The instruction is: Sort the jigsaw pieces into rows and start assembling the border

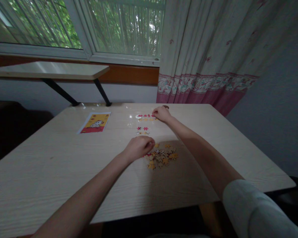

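Far left: a dark shape [17,124], too dim to identify, beyond the edge of the pale wood-grain table [64,168]. Window [126,28] above, bars and green foliage behind the glass. Below it, a raised shelf [64,69] on slanting black legs [103,92] at the table's back edge.

Next right, lying flat: a picture card [99,121], yellow over red, a spotted white animal on it.

Middle: left hand [139,147], palm down, fingers curled in narrow, at the upper left edge of the pile. Cannot tell whether a piece is inside the curl. A few red pieces show just under its near side.

Beyond that hand, a small group of pieces [145,128]: two red ones side by side, paler ones just nearer. Farther back, a row of red pieces [145,115] with a yellowish row [145,119] along its near side.

Slightly right, nearer the viewer: loose pile of puzzle pieces [161,157], yellow, white and grey-brown, some overlapping.

Right hand [162,114] reaches the rows' right end, fingertips drawn narrow beside the last red piece; grip on a piece cannot be told. A brown object [166,106], partly hidden, sits just behind it.

Right: floral curtain [203,49] with pink hem; pale sleeve [248,205] on the right arm; bare wall [275,115].
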A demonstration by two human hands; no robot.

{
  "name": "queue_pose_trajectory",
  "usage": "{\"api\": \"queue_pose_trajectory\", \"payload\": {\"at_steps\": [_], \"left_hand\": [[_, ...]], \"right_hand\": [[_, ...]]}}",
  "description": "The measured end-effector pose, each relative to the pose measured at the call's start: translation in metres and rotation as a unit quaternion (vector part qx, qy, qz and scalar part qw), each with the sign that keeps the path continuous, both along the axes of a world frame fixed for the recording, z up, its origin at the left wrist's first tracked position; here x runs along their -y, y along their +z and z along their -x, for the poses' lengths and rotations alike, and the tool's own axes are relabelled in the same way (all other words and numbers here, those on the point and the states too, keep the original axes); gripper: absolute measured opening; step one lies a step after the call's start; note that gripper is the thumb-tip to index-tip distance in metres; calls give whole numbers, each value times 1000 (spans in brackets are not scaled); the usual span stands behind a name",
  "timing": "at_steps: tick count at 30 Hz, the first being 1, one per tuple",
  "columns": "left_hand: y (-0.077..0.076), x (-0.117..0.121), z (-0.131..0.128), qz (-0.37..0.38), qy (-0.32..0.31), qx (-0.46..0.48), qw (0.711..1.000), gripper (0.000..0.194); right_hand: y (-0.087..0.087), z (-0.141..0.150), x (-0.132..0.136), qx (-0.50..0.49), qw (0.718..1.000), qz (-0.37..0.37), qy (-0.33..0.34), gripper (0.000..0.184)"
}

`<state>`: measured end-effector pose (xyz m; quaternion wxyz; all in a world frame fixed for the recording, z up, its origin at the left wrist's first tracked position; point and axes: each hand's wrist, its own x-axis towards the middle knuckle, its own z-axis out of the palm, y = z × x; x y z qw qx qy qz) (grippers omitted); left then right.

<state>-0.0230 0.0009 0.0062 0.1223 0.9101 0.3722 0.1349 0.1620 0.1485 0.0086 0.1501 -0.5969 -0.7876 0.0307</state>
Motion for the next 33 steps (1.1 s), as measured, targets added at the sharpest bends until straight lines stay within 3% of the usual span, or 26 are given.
{"api": "queue_pose_trajectory", "payload": {"at_steps": [5, 10, 14, 24, 33], "left_hand": [[4, 2, -5, 12, 5, 0, 1000, 24], [0, 1, -10, -9, 41, -21, 999, 26], [-5, 0, -11, -5, 45, -23, 999, 24], [-7, -1, -11, 51, 38, 21, 998, 18], [-9, -1, -11, 49, 32, 21, 998, 20]], "right_hand": [[7, -14, 40, -64, 993, -26, 94, 22], [4, -31, 101, -71, 974, 47, 211, 19], [-5, -36, 135, -56, 965, 73, 244, 14], [-19, -28, 149, -66, 979, 19, 193, 10], [-12, -23, 160, -15, 981, 14, 191, 9]]}}
